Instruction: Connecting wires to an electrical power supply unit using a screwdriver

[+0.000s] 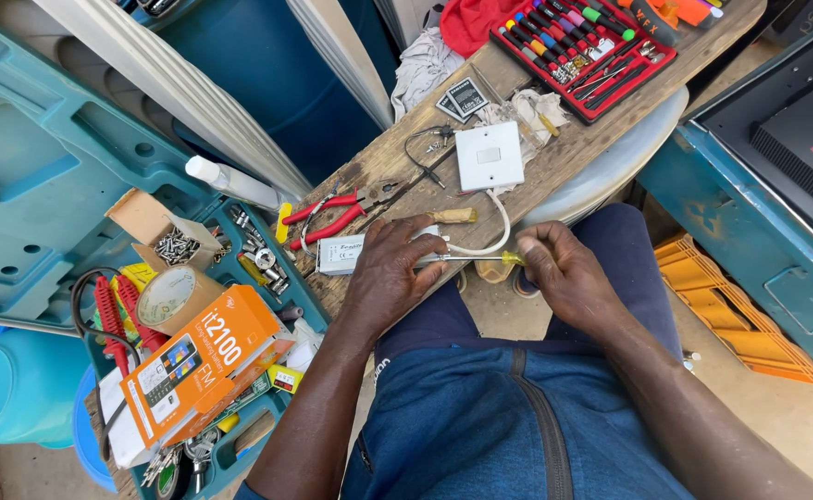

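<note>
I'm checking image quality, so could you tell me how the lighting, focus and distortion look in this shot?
Head view: even, soft daylight with faint shadows; left hand and right hand sharp; white switch plate bright but not blown out; wide-angle bending shows at the edges.

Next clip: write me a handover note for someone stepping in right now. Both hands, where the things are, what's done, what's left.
Left hand: presses down on the small white box lying on the wooden plank.
Right hand: its grip is closed on a yellow-handled screwdriver, shaft pointing toward the box.
White cable runs from near the box up to the white wall switch farther along the plank. Red pliers lie just beyond the box.
Done: box and switch are cabled together, as far as shows.
Left: whatever the screwdriver is working on at the box; the tip is hidden behind the left hand.
</note>
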